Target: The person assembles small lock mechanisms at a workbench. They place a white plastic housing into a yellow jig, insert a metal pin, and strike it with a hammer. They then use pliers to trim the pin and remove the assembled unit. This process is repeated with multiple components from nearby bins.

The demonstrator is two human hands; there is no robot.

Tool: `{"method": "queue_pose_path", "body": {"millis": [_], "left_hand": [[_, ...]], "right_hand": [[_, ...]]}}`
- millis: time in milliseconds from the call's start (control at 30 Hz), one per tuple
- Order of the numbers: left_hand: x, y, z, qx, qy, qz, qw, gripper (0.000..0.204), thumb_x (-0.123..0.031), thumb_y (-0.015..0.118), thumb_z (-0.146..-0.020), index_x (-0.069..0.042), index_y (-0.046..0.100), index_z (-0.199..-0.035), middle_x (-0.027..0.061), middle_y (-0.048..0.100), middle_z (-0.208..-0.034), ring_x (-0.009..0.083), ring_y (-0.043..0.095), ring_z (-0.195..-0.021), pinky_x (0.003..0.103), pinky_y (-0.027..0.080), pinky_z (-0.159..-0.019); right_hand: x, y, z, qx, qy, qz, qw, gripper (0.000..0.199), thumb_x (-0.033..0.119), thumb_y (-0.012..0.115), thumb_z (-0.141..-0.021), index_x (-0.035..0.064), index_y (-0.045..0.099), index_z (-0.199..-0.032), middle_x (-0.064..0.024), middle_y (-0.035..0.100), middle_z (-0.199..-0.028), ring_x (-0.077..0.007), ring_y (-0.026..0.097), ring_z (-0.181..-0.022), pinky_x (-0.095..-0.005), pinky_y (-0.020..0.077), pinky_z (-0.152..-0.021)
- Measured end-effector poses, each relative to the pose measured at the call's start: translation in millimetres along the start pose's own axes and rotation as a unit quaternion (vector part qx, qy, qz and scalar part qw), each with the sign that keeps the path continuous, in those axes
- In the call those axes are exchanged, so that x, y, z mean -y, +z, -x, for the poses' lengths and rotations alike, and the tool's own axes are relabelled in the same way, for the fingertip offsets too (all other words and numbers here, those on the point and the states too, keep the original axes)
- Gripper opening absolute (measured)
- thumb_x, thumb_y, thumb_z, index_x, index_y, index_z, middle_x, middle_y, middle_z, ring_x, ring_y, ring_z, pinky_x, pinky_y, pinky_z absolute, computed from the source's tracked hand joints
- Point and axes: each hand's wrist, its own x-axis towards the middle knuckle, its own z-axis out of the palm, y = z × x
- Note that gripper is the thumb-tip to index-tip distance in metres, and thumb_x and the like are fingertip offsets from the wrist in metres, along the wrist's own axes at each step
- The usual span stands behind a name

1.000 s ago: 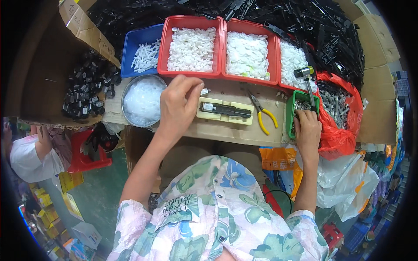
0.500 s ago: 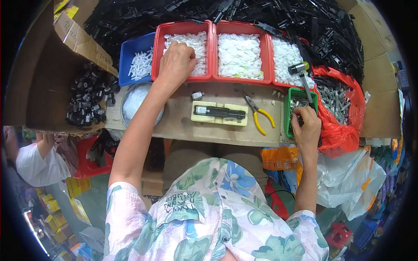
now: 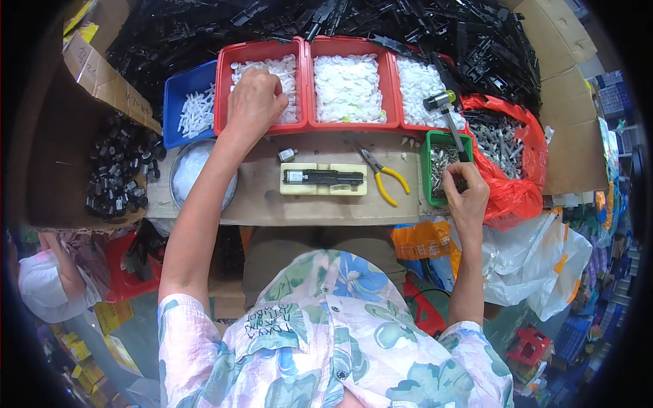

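My left hand reaches over the left red bin. Its fingers are curled down, their tips hidden among small white plastic pieces. At the green bin of small metal parts, my right hand has thumb and fingers pinched together; whatever is between them is too small to make out. Between the hands a cream-coloured fixture block holds a long black part with a silvery piece at its left end. A small metal-and-white block lies behind it.
Yellow-handled pliers lie right of the fixture. A hammer leans over the green bin beside a red bag of grey parts. Left are a round dish, a blue bin and black knobs. Black parts heap behind.
The whole view has shifted, so the bench sits further left. Both hands stay at the same bins; the right hand's fingertips have drawn to the near side of the green bin in a pinch.
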Motion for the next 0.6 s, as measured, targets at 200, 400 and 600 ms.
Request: {"method": "queue_pose_path", "body": {"millis": [200,400,600], "left_hand": [[-27,-27,19,-0.003,-0.112,0.310,0.944,0.006,-0.005,0.072,-0.082,0.001,0.071,-0.083,0.0103,0.073,-0.094,0.0180,0.069,-0.080,0.031,0.055,-0.075],[-63,-25,73,0.104,-0.254,0.712,0.646,0.013,-0.003,0.072,-0.090,-0.001,0.068,-0.102,0.0097,0.072,-0.095,0.0148,0.070,-0.077,0.025,0.057,-0.068],[-88,-11,111,0.127,-0.304,0.840,0.431,0.016,-0.003,0.071,-0.090,-0.002,0.066,-0.106,0.0076,0.071,-0.091,0.0133,0.070,-0.074,0.019,0.058,-0.064]], "right_hand": [[13,1,6,-0.013,0.039,-0.159,0.986,0.002,-0.002,0.065,-0.085,-0.0015,0.066,-0.087,-0.0068,0.070,-0.092,-0.0115,0.064,-0.082,-0.0269,0.0487,-0.074],[71,38,3,0.052,0.017,-0.422,0.905,0.008,-0.006,0.065,-0.084,0.0002,0.067,-0.089,-0.0080,0.071,-0.097,-0.0101,0.064,-0.089,-0.0238,0.0489,-0.079],[109,62,0,0.105,-0.005,-0.504,0.857,0.007,-0.005,0.066,-0.084,-0.0005,0.066,-0.090,-0.0096,0.070,-0.097,-0.0095,0.064,-0.088,-0.0236,0.0502,-0.078]]}}
